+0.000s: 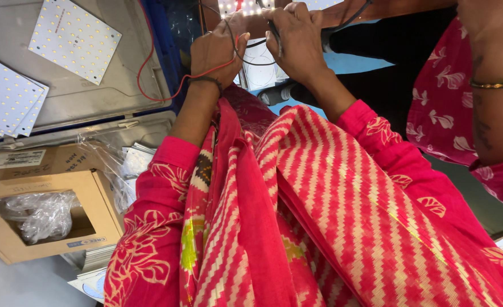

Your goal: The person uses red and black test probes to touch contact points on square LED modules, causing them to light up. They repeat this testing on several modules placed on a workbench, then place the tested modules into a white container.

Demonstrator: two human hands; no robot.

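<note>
Wires (246,54), red and black, run roughly left-right between both hands, left hand (216,51) and right hand (297,40) pinching them.

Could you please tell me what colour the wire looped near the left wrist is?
The wire is red, per the head view.

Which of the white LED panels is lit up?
The LED panel at the top edge, by the left hand, glows; the panels on the grey tray are dark.

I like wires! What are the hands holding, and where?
Left hand pinches a red wire near its end; right hand grips black wires mid-length.
</note>
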